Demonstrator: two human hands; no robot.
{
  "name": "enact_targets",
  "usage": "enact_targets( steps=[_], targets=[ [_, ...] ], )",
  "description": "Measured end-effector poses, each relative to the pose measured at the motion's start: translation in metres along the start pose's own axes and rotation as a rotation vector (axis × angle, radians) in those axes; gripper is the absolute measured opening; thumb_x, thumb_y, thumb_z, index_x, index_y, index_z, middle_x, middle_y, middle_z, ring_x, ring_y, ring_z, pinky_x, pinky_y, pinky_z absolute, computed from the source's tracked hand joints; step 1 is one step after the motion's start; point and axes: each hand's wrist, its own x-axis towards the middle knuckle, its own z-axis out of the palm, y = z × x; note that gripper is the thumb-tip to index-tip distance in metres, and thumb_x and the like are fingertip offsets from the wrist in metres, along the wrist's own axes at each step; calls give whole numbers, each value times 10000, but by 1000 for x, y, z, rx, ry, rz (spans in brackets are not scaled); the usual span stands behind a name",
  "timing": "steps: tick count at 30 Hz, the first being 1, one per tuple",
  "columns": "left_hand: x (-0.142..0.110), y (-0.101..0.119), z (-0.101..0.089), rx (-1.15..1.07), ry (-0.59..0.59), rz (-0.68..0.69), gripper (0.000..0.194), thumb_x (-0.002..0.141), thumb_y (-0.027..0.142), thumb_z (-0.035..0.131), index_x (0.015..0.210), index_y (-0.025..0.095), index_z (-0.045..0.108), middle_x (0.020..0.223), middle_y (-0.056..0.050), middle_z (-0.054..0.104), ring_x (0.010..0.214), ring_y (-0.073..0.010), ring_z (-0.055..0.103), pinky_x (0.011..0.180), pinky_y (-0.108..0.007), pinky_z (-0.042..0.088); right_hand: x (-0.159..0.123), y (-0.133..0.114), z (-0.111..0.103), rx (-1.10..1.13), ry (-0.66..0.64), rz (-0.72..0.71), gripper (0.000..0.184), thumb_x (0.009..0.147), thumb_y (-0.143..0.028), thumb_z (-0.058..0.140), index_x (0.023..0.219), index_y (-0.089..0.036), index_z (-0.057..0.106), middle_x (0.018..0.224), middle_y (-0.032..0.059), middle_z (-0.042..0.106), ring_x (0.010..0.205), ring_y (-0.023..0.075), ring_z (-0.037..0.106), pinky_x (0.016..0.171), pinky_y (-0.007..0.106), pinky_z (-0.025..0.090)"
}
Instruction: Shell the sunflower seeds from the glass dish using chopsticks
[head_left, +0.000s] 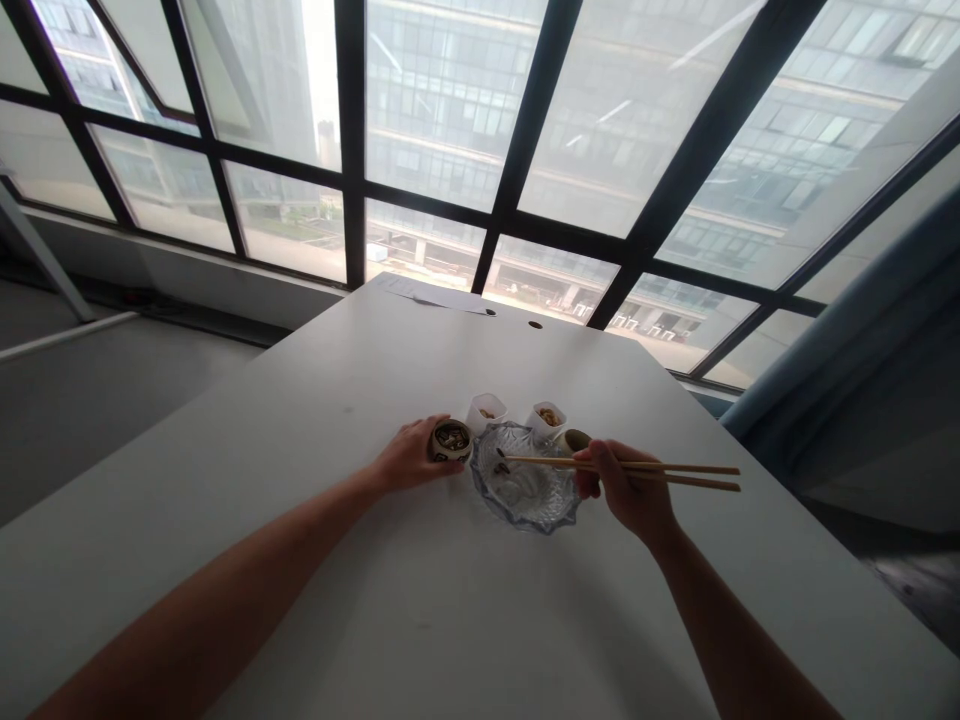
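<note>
My left hand (412, 455) is wrapped round a small round cup (452, 440) with dark pieces inside, just left of a clear glass bowl (525, 515) with a scalloped rim. In my right hand (626, 490) is a pair of wooden chopsticks (675, 468), pointing left over the bowl. Their tips are beside a few small dark pieces (501, 467) in the bowl; whether they pinch one I cannot tell. Behind the bowl stand two white cups, a left one (486, 410) and a right one (547, 415), both holding brownish bits. A brown round cup (576, 440) is partly hidden by my right hand.
The white table (420, 620) reaches toward a large black-framed window (495, 220). Papers (442, 297) lie at its far end, near two dark round holes, one of them a table hole (535, 324). A blue curtain (862, 310) hangs at the right.
</note>
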Motion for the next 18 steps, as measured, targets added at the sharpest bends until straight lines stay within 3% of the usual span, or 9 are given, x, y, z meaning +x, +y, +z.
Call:
enact_targets(
  steps=[6,11,13,18],
  targets=[
    [0,0,0,-4,2,12,799,692,571,779,1374,232,537,1342,-120,649,1241,-353,597,1070,-472,453,10,-27,33,40,-52,-63,521,877,-670,610,706,-187,707,512,45,654,367,154,591,346,247,479],
    [0,-1,1,-5,6,6,818,684,570,789,1388,245,527,1338,-114,653,1236,-348,601,1070,-466,457,15,-32,42,3,-66,-104,546,907,-677,555,710,-187,692,513,44,651,368,148,582,352,248,475],
    [0,-2,1,-5,0,2,825,686,565,789,1393,234,520,1344,-121,648,1243,-352,593,1075,-474,451,14,-31,42,-57,-90,-178,502,954,-610,531,726,-193,696,533,44,662,394,148,594,387,252,486],
    [0,-1,1,2,4,8,810,694,555,789,1390,243,515,1352,-119,644,1241,-350,592,1082,-481,438,9,-28,41,-261,-330,-481,245,961,-408,610,868,-216,732,751,52,735,628,168,678,597,276,543]
  ],
)
